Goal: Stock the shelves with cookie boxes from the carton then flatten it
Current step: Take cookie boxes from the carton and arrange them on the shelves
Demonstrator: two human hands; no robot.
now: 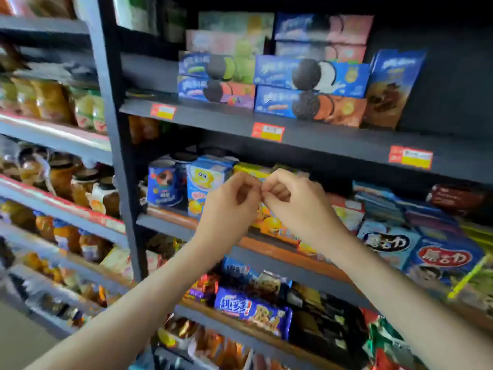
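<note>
A yellow and orange cookie box stands on the middle shelf, next to a blue and yellow box. My left hand and my right hand are raised right in front of the yellow box. Their fingers are curled and the fingertips meet over its upper front. The hands cover that spot, so I cannot tell if they pinch the box. The upper shelf carries stacked blue cookie boxes. No carton is in view.
Blue boxes lie flat at the right of the middle shelf. A blue can stands at its left. Snack packets fill the lower shelf. A black upright divides this rack from the left rack of jars and bags.
</note>
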